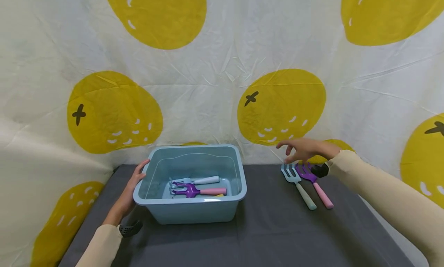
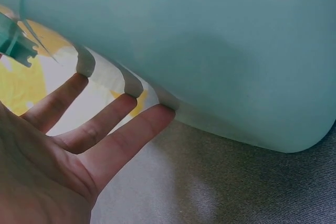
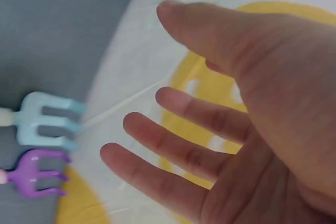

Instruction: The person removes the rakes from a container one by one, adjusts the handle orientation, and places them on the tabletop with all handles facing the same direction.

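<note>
A light-blue plastic basin (image 1: 194, 213) stands on the dark cloth. My left hand (image 1: 131, 188) is at its left side; in the left wrist view its extended fingers (image 2: 126, 142) touch the outer wall with their tips. Inside the basin lie a purple hand fork with a pink handle (image 1: 190, 190) and a light-blue tool (image 1: 206, 180). On the right, my right hand (image 1: 301, 149) hovers with spread fingers and holds nothing. Below it a light-blue hand fork (image 1: 292, 176) and a second purple hand fork (image 1: 308, 176) lie side by side, tines toward the back.
Dark cloth (image 1: 263, 228) covers the table. Behind it hangs a white curtain (image 1: 208, 105) printed with yellow fruit, close to the back edge. A bit of something yellow (image 1: 220, 195) shows in the basin, mostly hidden by the front rim.
</note>
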Available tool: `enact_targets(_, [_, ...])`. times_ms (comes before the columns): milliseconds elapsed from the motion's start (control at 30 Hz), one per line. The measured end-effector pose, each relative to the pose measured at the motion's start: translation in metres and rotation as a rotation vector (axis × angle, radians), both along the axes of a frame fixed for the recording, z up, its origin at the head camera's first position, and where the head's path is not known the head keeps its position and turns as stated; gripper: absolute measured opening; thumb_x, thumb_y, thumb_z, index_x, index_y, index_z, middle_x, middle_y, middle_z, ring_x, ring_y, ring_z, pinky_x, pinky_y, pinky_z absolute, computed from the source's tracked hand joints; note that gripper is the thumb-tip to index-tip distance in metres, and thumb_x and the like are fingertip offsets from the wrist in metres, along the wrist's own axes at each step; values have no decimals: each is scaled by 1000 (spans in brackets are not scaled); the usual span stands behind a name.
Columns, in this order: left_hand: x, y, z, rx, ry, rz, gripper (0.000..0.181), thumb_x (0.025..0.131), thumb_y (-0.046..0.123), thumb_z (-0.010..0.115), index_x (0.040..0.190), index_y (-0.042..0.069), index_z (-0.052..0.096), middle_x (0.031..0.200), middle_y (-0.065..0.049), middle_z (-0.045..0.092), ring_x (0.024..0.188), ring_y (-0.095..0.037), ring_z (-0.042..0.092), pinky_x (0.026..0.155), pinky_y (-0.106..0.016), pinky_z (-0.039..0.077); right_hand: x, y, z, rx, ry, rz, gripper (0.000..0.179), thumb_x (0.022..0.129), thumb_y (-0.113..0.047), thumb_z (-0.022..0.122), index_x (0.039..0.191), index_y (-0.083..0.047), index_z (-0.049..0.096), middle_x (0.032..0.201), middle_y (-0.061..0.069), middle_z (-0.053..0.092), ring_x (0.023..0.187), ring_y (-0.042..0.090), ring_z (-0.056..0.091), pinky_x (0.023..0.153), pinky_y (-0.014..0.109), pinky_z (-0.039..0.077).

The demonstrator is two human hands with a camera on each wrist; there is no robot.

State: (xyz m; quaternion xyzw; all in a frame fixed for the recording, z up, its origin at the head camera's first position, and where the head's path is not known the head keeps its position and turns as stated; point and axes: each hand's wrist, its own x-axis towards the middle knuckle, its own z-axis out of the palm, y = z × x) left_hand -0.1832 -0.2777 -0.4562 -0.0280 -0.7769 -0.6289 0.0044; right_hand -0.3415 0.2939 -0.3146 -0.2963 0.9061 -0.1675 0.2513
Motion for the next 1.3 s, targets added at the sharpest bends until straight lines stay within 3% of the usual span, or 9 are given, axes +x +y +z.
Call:
enact_targets(133, [0,2,1,3,8,-5,60,110,44,30,165,30,12,170,-13,-3,145,-46,16,111,-74,19,-8,-25,20,20,39,88,70,96,-28,74,153,-5,40,130,24,56,92,23,66,82,46,58])
enact_targets(300, [-1,2,1,9,9,-1,59,110,43,30,165,29,12,170,-12,-2,145,-45,16,112,-73,18,-13,-61,36,44,148,187,70,94,-29,77,152,-9,44,132,22,59,96,24,69,94,50,53])
enact_targets(467, [-1,1,-2,7,5,4,59,110,43,30,165,30,12,170,-11,-1,144,-45,18,111,-72,20,-15,-102,49,54,164,226,72,92,-27,79,153,-14,43,137,23,57,102,29,68,94,47,54])
enact_targets(633, [-1,0,-3,6,5,10,59,110,43,30,165,31,12,170,-11,-1,143,-46,19,110,-74,21,-12,-142,52,59,157,275,72,91,-29,80,152,-21,44,139,17,58,108,31,66,92,43,56])
enact_targets(800, [-3,1,-1,2,12,13,60,110,44,31,165,31,13,170,-12,-1,144,-46,18,111,-74,20,-11,-179,40,53,155,390,71,91,-28,80,153,-21,45,141,17,58,111,31,66,94,42,55])
enact_targets(967, [-4,0,0,11,13,11,59,110,43,31,165,30,13,170,-12,0,143,-46,18,111,-74,19,-6,-216,18,120,176,475,72,90,-35,80,152,-24,45,139,10,61,119,27,62,102,43,49])
enact_targets(1100, [-3,-2,0,10,9,11,59,110,44,31,164,31,13,170,-12,-1,143,-46,18,111,-75,18,-2,-244,-3,177,141,494,69,89,-41,80,148,-32,46,139,2,60,128,23,56,103,43,47])
enact_targets(1300, [-4,-3,-2,2,11,7,59,110,44,32,164,31,14,170,-11,0,144,-46,17,112,-74,17,1,-274,-39,241,40,470,68,89,-44,80,146,-37,44,133,3,62,113,18,60,96,40,51])
